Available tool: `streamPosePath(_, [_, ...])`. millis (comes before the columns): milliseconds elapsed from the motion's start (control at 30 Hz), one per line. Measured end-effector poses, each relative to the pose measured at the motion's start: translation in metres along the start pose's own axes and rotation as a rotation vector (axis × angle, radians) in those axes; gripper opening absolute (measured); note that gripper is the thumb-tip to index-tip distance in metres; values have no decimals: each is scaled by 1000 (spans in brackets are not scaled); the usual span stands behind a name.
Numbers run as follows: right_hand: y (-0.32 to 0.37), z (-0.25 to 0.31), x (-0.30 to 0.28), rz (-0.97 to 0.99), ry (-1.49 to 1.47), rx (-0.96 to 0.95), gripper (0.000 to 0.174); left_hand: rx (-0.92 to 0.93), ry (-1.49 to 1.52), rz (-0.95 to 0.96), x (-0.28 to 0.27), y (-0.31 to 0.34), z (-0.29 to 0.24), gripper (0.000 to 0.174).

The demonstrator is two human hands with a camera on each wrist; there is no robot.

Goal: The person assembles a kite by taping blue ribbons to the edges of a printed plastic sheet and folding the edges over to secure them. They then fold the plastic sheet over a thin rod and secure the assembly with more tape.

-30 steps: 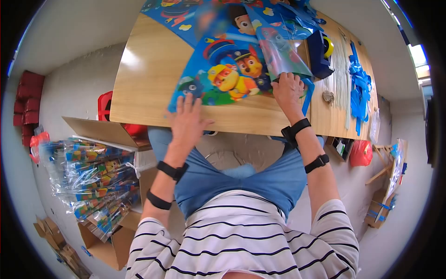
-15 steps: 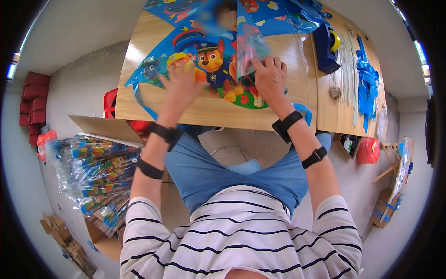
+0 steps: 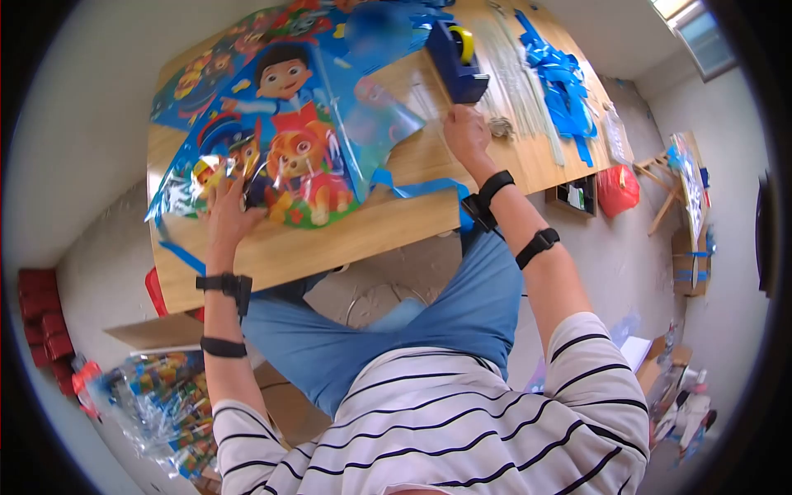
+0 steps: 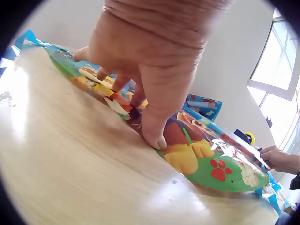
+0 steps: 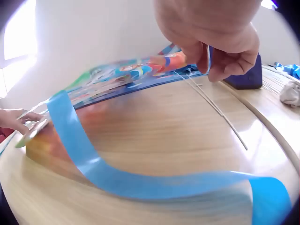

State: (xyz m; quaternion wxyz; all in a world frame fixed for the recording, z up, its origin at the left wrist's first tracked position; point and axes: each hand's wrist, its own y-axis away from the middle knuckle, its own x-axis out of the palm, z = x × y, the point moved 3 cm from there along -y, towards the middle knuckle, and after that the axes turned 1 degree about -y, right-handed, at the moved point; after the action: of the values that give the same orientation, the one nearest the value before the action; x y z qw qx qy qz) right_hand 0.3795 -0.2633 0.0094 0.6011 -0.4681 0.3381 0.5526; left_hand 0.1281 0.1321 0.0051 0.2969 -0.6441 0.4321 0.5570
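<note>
A kite (image 3: 301, 157) of glossy plastic, printed with cartoon dogs and a boy, lies on the wooden table with blue ribbon tails (image 3: 425, 188) at its lower corners. My left hand (image 3: 231, 214) rests on its lower edge, fingers spread, thumb on the green border (image 4: 225, 180). At the front end of a dark blue tape dispenser (image 3: 458, 70) with a yellow roll is my right hand (image 3: 468, 132). Its fingers curl, and a thin pale strip of tape (image 5: 209, 58) shows between thumb and fingers in the right wrist view.
Thin white rods (image 3: 524, 82) and a heap of blue ribbon (image 3: 565, 87) lie right of the dispenser, near a small grey lump (image 3: 500, 126). Wrapped kites (image 3: 165, 404) fill a box at lower left. A red bag (image 3: 617, 190) stands beyond the table's right edge.
My right hand has left the kite's folded flap and moved right to the tape dispenser. The flap now lies turned out to the right. My left hand has settled on the kite; the head view has swung right.
</note>
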Motion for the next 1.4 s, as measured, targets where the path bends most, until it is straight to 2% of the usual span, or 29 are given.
streamPosePath(67, [-1, -30, -11, -56, 17, 15, 21, 23, -2, -47, 0, 6, -5, 81])
streamPosePath(133, [-9, -54, -18, -89, 129, 145, 27, 220, 162, -118, 27, 13, -19, 80])
streamPosePath(167, [-13, -65, -19, -104, 139, 152, 27, 309, 238, -147, 36, 19, -29, 79])
streamPosePath(233, [-22, -91, -17, -137, 149, 154, 29, 346, 96, -69, 31, 42, -87, 79])
streamPosePath(300, [-23, -116, -6, -75, 106, 80, 29, 420, 114, -17, 42, 52, -124, 78])
streamPosePath(333, [-20, -124, -2, -40, 85, 39, 29, 408, 109, 16, 46, 57, -135, 78])
streamPosePath(400, [-18, -133, -5, -112, 89, 19, 24, 378, 110, 80, 49, 62, -152, 77])
streamPosePath(467, [-13, -130, -6, -161, -21, 1, 18, 346, 121, 45, 43, 62, -159, 78])
streamPosePath(533, [-6, -119, -20, -187, -238, -10, 14, 362, 202, -61, 32, 70, -166, 77])
streamPosePath(600, [14, -91, -25, 71, -557, -56, 26, 423, 714, -90, 39, 71, -177, 71])
streamPosePath(667, [62, -35, -28, 288, -785, -76, 24, 189, 1221, 202, 30, 80, -203, 60])
streamPosePath(733, [120, 17, -29, 510, -1055, -79, 23, 157, 1504, 250, 18, 89, -221, 46])
streamPosePath(767, [139, 28, -24, 596, -1057, -85, 23, 142, 1648, 270, 16, 94, -222, 40])
streamPosePath(800, [155, 39, -20, 684, -1056, -92, 24, 82, 1644, 259, 19, 98, -214, 32])
streamPosePath(867, [179, 66, -31, 712, -1134, -41, 24, -33, 1638, 236, 29, 104, -193, 18])
streamPosePath(967, [204, 77, -27, 804, -1113, 26, 22, -126, 1651, 76, 36, 121, -174, 8])
streamPosePath(1000, [210, 82, -31, 849, -1135, 45, 21, -218, 1757, 42, 34, 126, -174, 11])
streamPosePath(1100, [226, 99, -45, 923, -1206, 83, 13, -203, 1763, -3, 34, 131, -156, 12])
streamPosePath(1267, [231, 92, -33, 879, -1191, 22, 14, -195, 1767, 156, 40, 142, -144, 13])
streamPosePath(1367, [228, 87, -34, 847, -1286, 106, 18, -175, 1784, 210, 22, 154, -147, 14])
streamPosePath(1400, [227, 85, -36, 829, -1202, 83, 20, -170, 1799, 217, 19, 155, -147, 14])
